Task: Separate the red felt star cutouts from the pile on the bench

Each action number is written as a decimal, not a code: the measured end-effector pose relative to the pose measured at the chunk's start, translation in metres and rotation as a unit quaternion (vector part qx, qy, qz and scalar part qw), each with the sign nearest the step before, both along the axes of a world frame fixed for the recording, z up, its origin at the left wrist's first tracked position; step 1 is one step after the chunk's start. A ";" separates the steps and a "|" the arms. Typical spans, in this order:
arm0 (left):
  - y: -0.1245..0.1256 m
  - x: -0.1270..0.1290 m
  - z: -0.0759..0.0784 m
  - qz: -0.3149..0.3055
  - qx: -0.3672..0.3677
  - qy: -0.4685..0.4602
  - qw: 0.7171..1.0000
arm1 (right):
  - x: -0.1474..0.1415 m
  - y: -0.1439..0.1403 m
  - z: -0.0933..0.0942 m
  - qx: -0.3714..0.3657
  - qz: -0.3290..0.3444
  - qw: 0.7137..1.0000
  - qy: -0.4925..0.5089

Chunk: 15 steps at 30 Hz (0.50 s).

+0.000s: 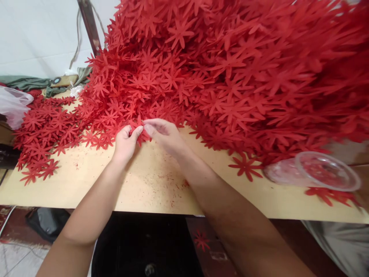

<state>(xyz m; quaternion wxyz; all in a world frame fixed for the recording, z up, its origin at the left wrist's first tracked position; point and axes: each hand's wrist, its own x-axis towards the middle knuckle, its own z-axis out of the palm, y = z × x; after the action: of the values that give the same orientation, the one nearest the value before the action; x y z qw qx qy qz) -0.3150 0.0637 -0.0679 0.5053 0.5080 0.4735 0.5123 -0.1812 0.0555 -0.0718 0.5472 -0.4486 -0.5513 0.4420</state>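
Red star-shaped felt flower cutout point(140, 132) sits pinched between both hands at the front edge of the huge heap of red felt flower cutouts point(230, 65), just above the bare tan wooden table point(150, 181).

Head view: left hand point(126, 141) comes in from lower left, thumb and fingers point(137, 132) closed on the cutout's left side. Right hand point(163, 132) comes from lower right, forearm crossing the table diagonally, fingers curled and pinching the same piece from the right. Cutout lies right between the two sets of fingertips, hands nearly touching, both about equally near. Long axis cannot tell, petals radiate all ways and fingers hide part of it. Could be more than one layer held, too small to say.

Around: the heap rises behind and to the right of the hands. A flatter spread of red flower cutouts point(49, 127) lies to the left on the table. A single loose red cutout point(245, 166) lies right of the right forearm. Clear plastic cup point(314, 173) lies tipped on its side near the right table edge. Red dust specks on the table below the hands. Crumpled clear plastic bag point(13, 104) at far left.
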 end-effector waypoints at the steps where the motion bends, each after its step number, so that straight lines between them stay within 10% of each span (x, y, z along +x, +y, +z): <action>1: 0.000 0.000 -0.001 -0.007 0.006 -0.001 1.000 | -0.004 -0.002 0.002 -0.022 0.029 0.999 0.015; 6: -0.001 0.001 0.000 -0.079 0.022 -0.041 0.996 | -0.010 -0.003 0.004 -0.037 0.057 0.995 0.067; 15: -0.005 0.001 0.005 -0.043 -0.045 -0.021 0.998 | 0.018 0.011 -0.015 -0.033 -0.212 0.974 0.071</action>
<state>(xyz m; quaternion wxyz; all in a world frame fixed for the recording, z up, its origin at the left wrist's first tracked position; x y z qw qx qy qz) -0.3144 0.0589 -0.0632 0.5592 0.4940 0.4630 0.4784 -0.1630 0.0662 -0.0871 0.6510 -0.5405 -0.3886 0.3649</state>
